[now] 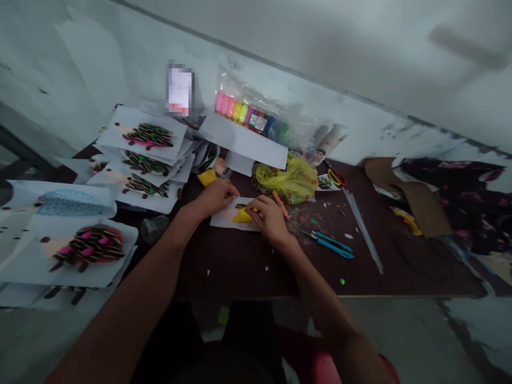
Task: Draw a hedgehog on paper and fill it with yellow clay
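Observation:
A small white paper card [219, 221] lies on the dark table, with a patch of yellow modelling clay [241, 216] and a pale shape beside it. One slim dark piece [240, 206] sits at the upper edge of the yellow clay. My left hand [218, 196] is closed, bent fingers holding the card at its upper left edge. Over the right side of the yellow clay, my right hand [270, 216] pinches with thumb and fingertips; anything between them is too small to make out. Another yellow lump [207, 176] lies just behind my left hand.
Finished hedgehog pictures [148, 136] are stacked at the left. Behind the card stand a yellow plastic bag [294, 178] and a pack of coloured clay [244, 114]. Blue-handled snips [330, 244], an orange tool [280, 205], scissors [336, 177] and clear sticks [363, 229] lie to the right.

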Demonstrator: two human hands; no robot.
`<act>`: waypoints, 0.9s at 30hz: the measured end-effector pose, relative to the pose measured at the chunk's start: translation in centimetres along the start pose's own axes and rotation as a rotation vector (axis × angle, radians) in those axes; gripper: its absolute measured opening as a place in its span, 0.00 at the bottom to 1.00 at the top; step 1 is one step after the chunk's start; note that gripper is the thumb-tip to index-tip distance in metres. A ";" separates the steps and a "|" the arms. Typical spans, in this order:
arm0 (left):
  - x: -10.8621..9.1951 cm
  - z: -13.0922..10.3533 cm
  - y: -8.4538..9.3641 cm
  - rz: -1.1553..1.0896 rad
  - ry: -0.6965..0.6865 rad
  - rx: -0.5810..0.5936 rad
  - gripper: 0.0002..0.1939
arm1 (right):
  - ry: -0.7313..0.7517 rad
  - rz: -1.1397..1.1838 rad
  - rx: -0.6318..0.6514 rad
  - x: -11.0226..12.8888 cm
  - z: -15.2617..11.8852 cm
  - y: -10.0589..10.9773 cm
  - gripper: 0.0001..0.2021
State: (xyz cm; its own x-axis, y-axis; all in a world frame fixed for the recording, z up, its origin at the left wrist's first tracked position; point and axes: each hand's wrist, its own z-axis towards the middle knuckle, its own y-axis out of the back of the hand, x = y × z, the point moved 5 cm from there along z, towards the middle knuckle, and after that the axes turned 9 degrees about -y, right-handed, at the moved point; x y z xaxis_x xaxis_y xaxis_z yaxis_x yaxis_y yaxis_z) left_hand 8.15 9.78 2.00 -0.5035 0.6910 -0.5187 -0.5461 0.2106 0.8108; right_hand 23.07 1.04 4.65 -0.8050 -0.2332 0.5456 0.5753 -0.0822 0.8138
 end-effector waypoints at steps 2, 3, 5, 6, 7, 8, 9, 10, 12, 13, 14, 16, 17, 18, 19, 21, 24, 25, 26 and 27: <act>0.0 0.0 0.0 0.008 -0.006 -0.002 0.14 | -0.016 -0.024 0.008 0.0 0.0 -0.3 0.07; 0.0 0.0 0.0 0.010 -0.010 -0.001 0.14 | -0.029 -0.028 0.012 -0.1 -0.1 -0.4 0.07; 0.0 0.1 -0.1 0.013 -0.011 0.002 0.14 | -0.055 -0.028 0.017 -0.1 -0.2 -0.6 0.09; 0.0 0.1 -0.1 0.013 -0.011 0.004 0.15 | -0.069 -0.031 0.021 -0.1 -0.3 -0.6 0.09; 0.0 0.1 -0.1 0.012 -0.009 0.005 0.15 | -0.081 -0.041 0.026 0.0 -0.3 -0.7 0.10; 0.0 0.1 -0.2 0.010 -0.009 0.005 0.15 | -0.093 -0.057 0.032 0.1 -0.4 -0.8 0.10; 0.1 0.1 -0.2 0.009 -0.009 0.001 0.15 | -0.104 -0.078 0.039 0.2 -0.4 -0.8 0.11; 0.1 0.1 -0.2 0.007 -0.010 -0.003 0.15 | -0.113 -0.103 0.046 0.2 -0.4 -0.9 0.11; 0.1 0.1 -0.2 0.004 -0.012 -0.012 0.14 | -0.120 -0.143 0.054 0.3 -0.3 -0.9 0.11; 0.1 0.1 -0.1 0.002 -0.013 -0.016 0.14 | -0.117 -0.156 0.054 0.3 -0.3 -1.0 0.11; 0.1 0.1 -0.1 -0.001 -0.014 -0.018 0.15 | -0.112 -0.165 0.052 0.3 -0.2 -1.0 0.11; 0.1 0.1 -0.1 -0.007 -0.012 -0.014 0.15 | -0.103 -0.180 0.046 0.3 -0.1 -1.1 0.12; 0.1 0.1 -0.1 -0.009 -0.008 -0.009 0.15 | -0.099 -0.188 0.047 0.2 -0.1 -1.1 0.12; 0.0 0.1 -0.1 -0.010 -0.002 -0.004 0.15 | -0.096 -0.197 0.049 0.2 -0.1 -1.2 0.12; 0.0 0.1 -0.1 -0.012 0.003 -0.001 0.15 | -0.094 -0.206 0.050 0.2 -0.1 -1.2 0.12; -0.1 0.1 -0.1 -0.013 0.006 -0.003 0.15 | -0.091 -0.224 0.056 0.2 0.0 -1.2 0.12; -0.2 0.1 0.0 -0.008 0.002 -0.011 0.15 | -0.087 -0.248 0.065 0.2 0.0 -1.3 0.12; -0.2 0.1 0.0 -0.004 0.002 -0.010 0.15 | -0.084 -0.253 0.068 0.2 0.0 -1.3 0.12; -0.2 0.1 0.0 -0.001 0.004 -0.006 0.16 | -0.082 -0.257 0.068 0.2 0.0 -1.3 0.12; -0.2 0.1 0.0 0.001 0.005 -0.001 0.16 | -0.080 -0.259 0.066 0.2 0.0 -1.3 0.12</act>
State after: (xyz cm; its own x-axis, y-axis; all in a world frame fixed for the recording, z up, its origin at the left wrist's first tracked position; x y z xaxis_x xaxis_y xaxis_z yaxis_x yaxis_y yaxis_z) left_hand 8.32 9.72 2.13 -0.5079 0.6875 -0.5191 -0.5463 0.2089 0.8111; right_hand 22.12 1.06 3.68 -0.9344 -0.1353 0.3296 0.3404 -0.0656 0.9380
